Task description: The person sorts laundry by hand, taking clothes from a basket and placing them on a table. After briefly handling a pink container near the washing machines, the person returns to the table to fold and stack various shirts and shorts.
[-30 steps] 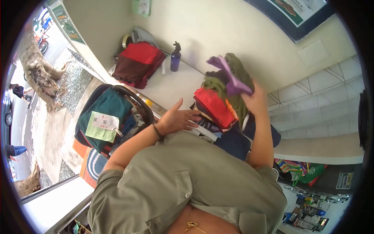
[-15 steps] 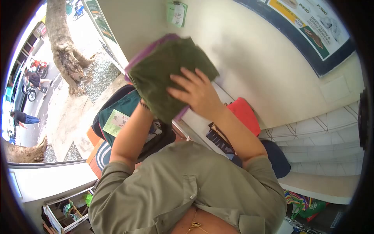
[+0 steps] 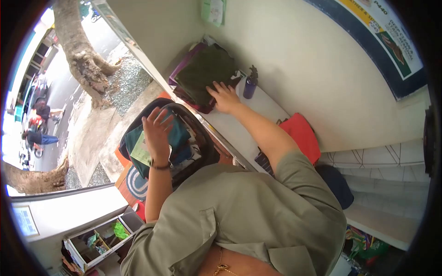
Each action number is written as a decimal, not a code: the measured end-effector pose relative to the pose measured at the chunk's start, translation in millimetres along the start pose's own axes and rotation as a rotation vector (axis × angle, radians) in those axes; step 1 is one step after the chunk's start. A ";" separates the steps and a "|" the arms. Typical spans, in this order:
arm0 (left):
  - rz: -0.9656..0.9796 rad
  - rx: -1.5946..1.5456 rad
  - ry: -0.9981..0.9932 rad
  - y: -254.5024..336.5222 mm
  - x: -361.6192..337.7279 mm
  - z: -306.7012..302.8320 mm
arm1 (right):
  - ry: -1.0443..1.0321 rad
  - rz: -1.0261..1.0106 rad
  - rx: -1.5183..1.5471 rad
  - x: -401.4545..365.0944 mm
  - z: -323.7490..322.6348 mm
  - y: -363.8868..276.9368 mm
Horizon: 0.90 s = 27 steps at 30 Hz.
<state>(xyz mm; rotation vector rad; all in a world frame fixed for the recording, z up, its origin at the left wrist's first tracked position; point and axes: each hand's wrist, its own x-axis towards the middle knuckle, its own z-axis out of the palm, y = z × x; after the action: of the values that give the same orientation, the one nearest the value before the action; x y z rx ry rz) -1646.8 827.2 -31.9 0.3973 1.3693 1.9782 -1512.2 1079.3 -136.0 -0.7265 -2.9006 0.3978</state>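
My right hand (image 3: 224, 97) rests with spread fingers on the near edge of a folded olive-green cloth (image 3: 207, 69). That cloth tops a stack on the white counter (image 3: 271, 110), and a purple folded cloth (image 3: 184, 62) shows at its left side. My left hand (image 3: 157, 133) is raised with its fingers apart and nothing in them. Below it is an open dark bag (image 3: 205, 133) with a dark teal cloth (image 3: 178, 132) and a light green printed slip (image 3: 140, 152) at its top. Other contents of the bag are partly hidden.
Beside the stack stands a purple spray bottle (image 3: 250, 87). A red cloth item (image 3: 301, 135) and a dark blue cap-like item (image 3: 336, 184) lie to the right. At lower left is a divided box (image 3: 99, 241) of small items. Beyond the window are a street and tree trunk (image 3: 85, 64).
The olive-green and purple cloths have gone from between my hands down onto the stack at the back of the counter. My left hand has let go and drawn back over the bag.
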 end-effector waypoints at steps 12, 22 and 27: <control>0.255 0.897 -0.691 17.8 -62.3 -1.3 | 0.180 0.692 -0.208 -258.8 -51.0 -8.8; 0.200 0.860 -1.288 -75.6 -42.9 122.8 | 0.383 0.714 0.332 -329.1 -55.4 52.6; -0.203 0.865 -1.033 -193.9 -48.4 159.7 | 0.281 0.633 0.274 -340.8 -69.1 59.7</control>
<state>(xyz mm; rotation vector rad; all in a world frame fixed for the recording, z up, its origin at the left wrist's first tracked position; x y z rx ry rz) -1446.5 945.5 -138.2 1.3624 1.3464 0.6577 -1174.2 982.6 -106.0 -1.4980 -2.2400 0.6699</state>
